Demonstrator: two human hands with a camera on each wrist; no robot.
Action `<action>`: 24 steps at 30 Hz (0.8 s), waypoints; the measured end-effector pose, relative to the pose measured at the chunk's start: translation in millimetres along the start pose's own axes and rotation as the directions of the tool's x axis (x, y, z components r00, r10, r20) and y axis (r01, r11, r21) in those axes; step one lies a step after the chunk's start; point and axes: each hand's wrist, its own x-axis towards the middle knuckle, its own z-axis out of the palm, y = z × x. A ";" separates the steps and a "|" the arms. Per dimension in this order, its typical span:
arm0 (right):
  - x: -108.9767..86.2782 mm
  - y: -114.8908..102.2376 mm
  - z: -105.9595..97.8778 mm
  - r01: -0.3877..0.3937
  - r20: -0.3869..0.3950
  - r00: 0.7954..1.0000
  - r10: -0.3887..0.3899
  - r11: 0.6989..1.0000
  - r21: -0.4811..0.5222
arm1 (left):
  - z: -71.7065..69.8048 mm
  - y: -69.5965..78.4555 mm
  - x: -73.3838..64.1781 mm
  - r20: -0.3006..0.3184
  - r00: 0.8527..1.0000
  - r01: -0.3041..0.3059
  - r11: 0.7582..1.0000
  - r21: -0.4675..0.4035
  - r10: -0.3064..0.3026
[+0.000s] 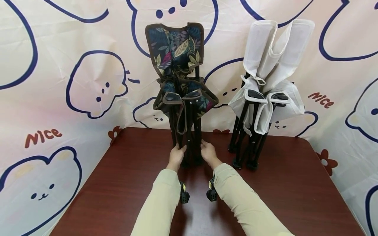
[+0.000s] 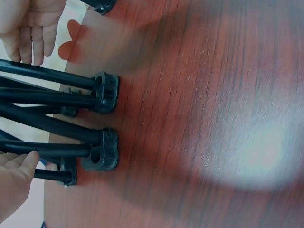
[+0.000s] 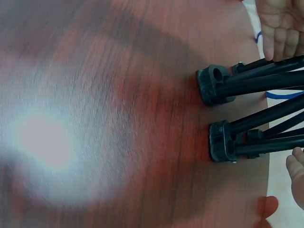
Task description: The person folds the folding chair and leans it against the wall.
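A folded chair (image 1: 189,87) with dark leaf-patterned fabric stands upright on the table, its fabric on top and its black legs below. My left hand (image 1: 176,155) is at the left side of the legs, its fingers and thumb against an outer black tube (image 2: 52,150). On the other side my right hand (image 1: 209,153) lies beside the legs with its fingers extended. The left wrist view shows the right hand's straight fingers (image 2: 37,42) close to a tube; contact cannot be told. Black plastic feet (image 3: 222,141) join the tube ends near the tabletop.
To the right stands a second folded chair (image 1: 267,95) with white fabric and black legs. Both chairs are near the back of the reddish-brown table (image 1: 118,183). A printed cloth (image 1: 88,39) with cartoon bears hangs behind and at the sides.
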 end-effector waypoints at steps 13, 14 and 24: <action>-5.6 7.9 -14.7 0.074 0.109 0.993 -0.048 0.967 -0.243 | -41.3 99.6 -89.3 0.083 0.996 -0.052 0.931 0.362 0.024; -7.8 8.7 -16.1 0.082 0.110 0.992 -0.055 0.961 -0.263 | -43.7 97.7 -91.3 0.080 0.997 -0.048 0.931 0.361 0.020; -46.2 1.4 -39.1 0.161 0.114 0.986 -0.120 0.845 -0.511 | -58.3 94.8 -117.2 0.150 0.986 -0.133 0.899 0.417 0.076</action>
